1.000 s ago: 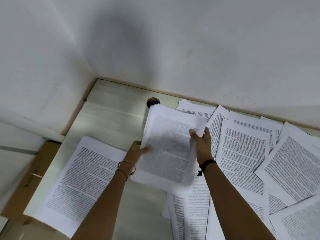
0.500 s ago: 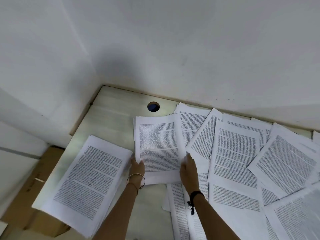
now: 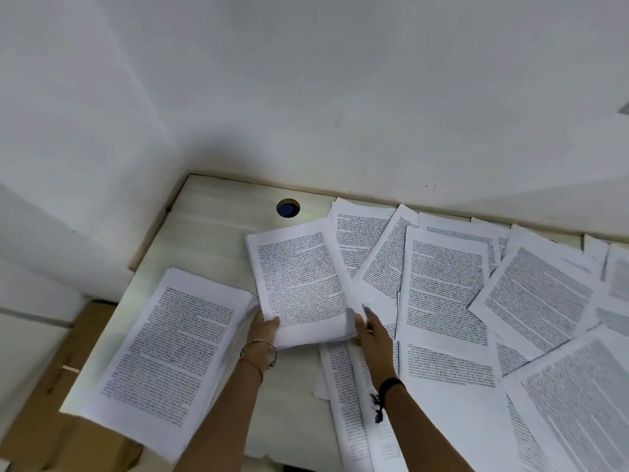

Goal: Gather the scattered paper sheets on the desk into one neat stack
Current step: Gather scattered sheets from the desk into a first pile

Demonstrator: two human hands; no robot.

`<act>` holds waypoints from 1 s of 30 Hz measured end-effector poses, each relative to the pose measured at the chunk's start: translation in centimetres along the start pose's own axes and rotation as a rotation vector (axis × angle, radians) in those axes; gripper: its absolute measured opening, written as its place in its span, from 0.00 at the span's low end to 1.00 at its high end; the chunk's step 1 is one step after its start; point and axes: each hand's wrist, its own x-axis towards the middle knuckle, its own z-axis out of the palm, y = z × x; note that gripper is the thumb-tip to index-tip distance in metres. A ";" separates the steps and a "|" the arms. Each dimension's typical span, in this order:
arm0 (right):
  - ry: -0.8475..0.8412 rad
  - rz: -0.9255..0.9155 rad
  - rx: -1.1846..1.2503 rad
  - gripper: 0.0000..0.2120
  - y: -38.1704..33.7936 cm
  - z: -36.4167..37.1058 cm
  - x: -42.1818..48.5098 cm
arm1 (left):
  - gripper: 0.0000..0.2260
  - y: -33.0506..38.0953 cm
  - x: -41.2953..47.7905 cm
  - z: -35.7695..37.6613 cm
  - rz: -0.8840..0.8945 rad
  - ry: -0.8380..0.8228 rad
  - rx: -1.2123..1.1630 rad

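Resting near the middle of the desk [image 3: 211, 233], the bundle of sheets [image 3: 299, 277] lies slightly askew, with both hands on its near edge. The left hand [image 3: 263, 330] grips the near-left corner, thumb on top and fingers underneath. The right hand [image 3: 369, 330] clasps the near-right corner, thumb over the edge and one finger straight along the side. Just beside the bundle on the left, a second stack [image 3: 170, 349] overhangs the desk's near-left edge. On the right, scattered sheets [image 3: 442, 284] overlap one another out to the wall, some running under the bundle's right side and beneath the right forearm. A round cable hole [image 3: 288, 208] sits beyond the bundle. A cardboard box [image 3: 51, 386] stands below the desk at left.
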 end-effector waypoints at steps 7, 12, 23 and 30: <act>0.008 0.159 0.175 0.17 1.0 0.3 0.7 | 0.15 -1.0 -3.7 3.1 -0.169 -0.469 -0.146; -0.181 0.079 0.006 0.29 0.8 -6.9 2.5 | 0.15 0.7 1.0 -1.2 -0.022 -0.070 -0.202; 0.056 0.238 -0.238 0.13 1.0 -8.1 3.0 | 0.23 1.4 0.4 -0.1 0.148 -0.161 0.639; 0.088 -0.328 -0.671 0.39 -3.5 -5.1 3.7 | 0.22 4.7 0.0 -2.1 0.217 -0.226 0.687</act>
